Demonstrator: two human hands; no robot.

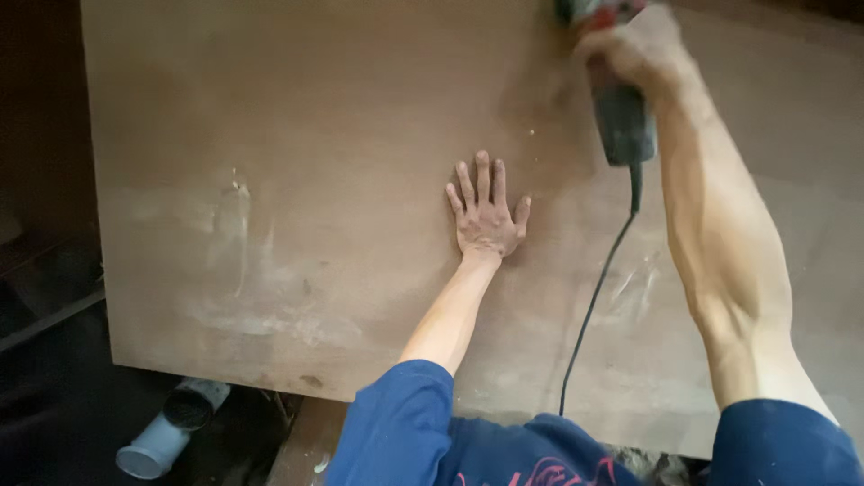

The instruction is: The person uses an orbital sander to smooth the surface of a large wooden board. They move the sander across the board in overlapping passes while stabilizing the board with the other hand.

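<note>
Right hand [634,45] has its grip closed around a power tool [621,112], tail and cord toward the person; left hand [484,216] lies flat, open.

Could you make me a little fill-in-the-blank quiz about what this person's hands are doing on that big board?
1. The left hand lies ____ on the brown wooden board, fingers spread.
2. The right hand holds a power tool whose black ____ trails down across the board.
3. The person's sleeves are ____ in colour.
4. Below the board's lower left edge lies a grey ____.

Missing words: flat; cord; blue; pipe
</note>
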